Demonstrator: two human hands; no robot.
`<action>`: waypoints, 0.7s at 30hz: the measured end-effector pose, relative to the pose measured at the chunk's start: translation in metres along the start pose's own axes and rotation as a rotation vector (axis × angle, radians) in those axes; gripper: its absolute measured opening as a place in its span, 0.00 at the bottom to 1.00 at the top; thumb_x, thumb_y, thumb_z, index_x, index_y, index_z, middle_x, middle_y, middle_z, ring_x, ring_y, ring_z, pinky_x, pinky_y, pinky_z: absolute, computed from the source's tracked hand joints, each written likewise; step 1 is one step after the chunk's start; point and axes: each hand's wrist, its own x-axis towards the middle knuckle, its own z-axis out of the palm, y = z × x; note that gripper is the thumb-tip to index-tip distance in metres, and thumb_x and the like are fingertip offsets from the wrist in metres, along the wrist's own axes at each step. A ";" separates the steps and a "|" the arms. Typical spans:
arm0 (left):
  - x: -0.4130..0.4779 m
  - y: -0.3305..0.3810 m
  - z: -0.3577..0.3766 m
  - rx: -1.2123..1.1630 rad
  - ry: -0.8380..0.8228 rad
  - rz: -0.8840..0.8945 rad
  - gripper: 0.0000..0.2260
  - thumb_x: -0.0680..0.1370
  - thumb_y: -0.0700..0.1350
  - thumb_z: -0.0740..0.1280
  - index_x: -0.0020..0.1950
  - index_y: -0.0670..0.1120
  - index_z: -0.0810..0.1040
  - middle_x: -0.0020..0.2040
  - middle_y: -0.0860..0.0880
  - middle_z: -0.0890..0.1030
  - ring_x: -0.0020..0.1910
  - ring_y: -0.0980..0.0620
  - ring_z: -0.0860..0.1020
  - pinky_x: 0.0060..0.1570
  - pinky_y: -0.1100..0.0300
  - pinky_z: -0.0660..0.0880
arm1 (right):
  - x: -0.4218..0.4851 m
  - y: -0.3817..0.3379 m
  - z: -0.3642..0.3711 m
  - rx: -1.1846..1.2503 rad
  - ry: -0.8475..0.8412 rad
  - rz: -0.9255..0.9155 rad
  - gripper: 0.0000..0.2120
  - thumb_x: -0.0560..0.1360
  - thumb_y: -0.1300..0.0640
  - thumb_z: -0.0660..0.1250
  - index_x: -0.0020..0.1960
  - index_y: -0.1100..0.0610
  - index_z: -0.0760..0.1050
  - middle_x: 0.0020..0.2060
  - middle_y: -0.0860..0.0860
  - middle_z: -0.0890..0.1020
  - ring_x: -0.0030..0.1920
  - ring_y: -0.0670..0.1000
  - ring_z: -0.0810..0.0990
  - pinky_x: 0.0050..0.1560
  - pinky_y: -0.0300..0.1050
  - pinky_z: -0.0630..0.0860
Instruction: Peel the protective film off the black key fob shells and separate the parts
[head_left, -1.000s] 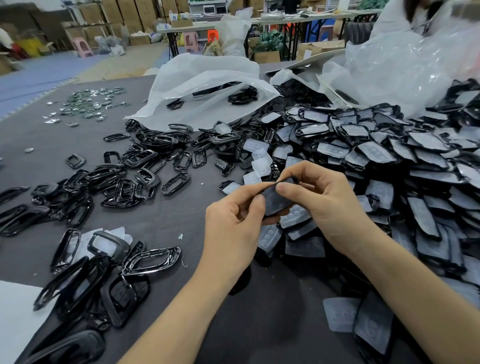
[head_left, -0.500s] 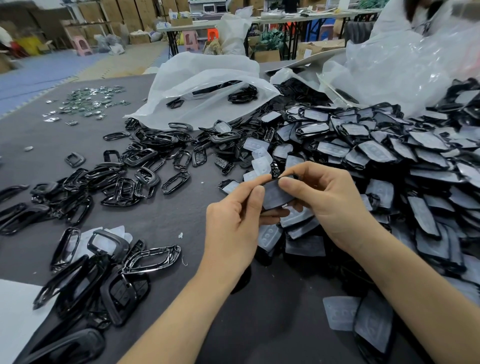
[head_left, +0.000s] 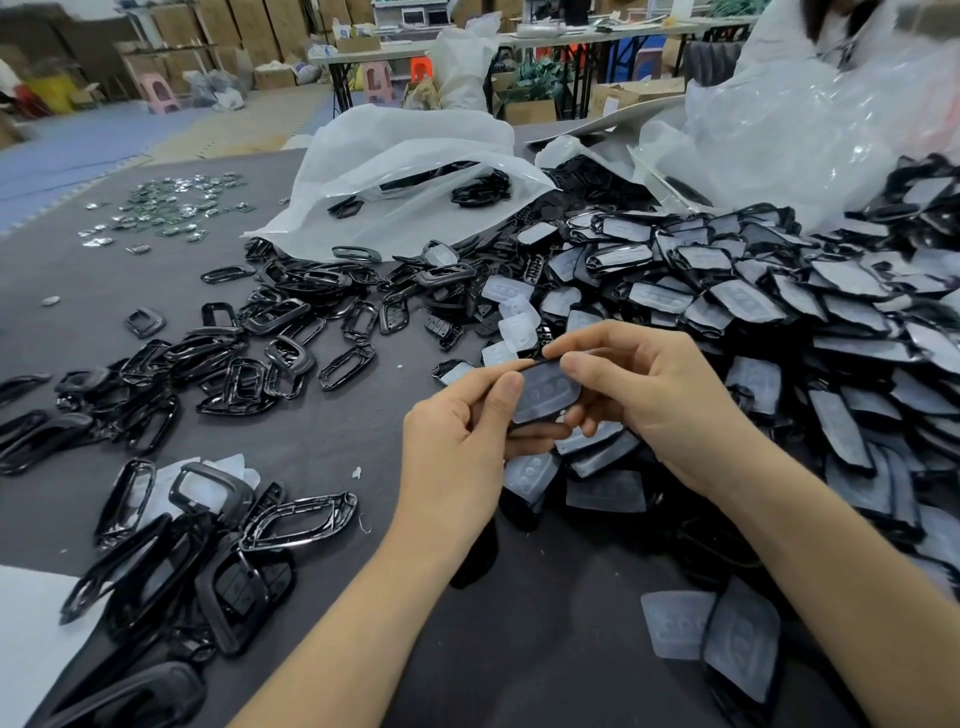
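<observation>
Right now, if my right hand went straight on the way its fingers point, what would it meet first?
Probably the left hand: the right hand points leftward across the film-covered shell both pinch, though depth is unclear.

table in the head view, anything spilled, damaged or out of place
Nothing looks damaged. Only a small white scrap lies stray on the dark mat, left of the left hand, which pinches a key fob shell with the right hand.
</observation>
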 end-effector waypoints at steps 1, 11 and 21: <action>0.000 0.000 -0.001 0.011 0.001 -0.001 0.10 0.81 0.39 0.60 0.51 0.46 0.81 0.39 0.46 0.86 0.36 0.47 0.85 0.36 0.63 0.80 | 0.000 -0.001 -0.001 -0.033 -0.005 -0.013 0.04 0.76 0.66 0.65 0.49 0.65 0.79 0.33 0.56 0.81 0.28 0.51 0.80 0.29 0.38 0.76; 0.006 -0.001 -0.022 0.393 0.175 0.156 0.15 0.82 0.54 0.56 0.62 0.52 0.78 0.51 0.56 0.85 0.42 0.57 0.79 0.44 0.71 0.73 | 0.007 -0.010 -0.024 -0.082 0.372 -0.100 0.05 0.76 0.66 0.67 0.43 0.59 0.78 0.28 0.50 0.82 0.28 0.52 0.82 0.30 0.40 0.79; 0.018 -0.010 -0.041 0.755 0.197 -0.049 0.15 0.83 0.48 0.57 0.70 0.51 0.72 0.65 0.53 0.76 0.59 0.60 0.69 0.59 0.63 0.62 | 0.012 -0.013 -0.076 -0.287 0.949 -0.267 0.03 0.78 0.63 0.65 0.49 0.56 0.75 0.39 0.47 0.80 0.30 0.44 0.83 0.33 0.34 0.78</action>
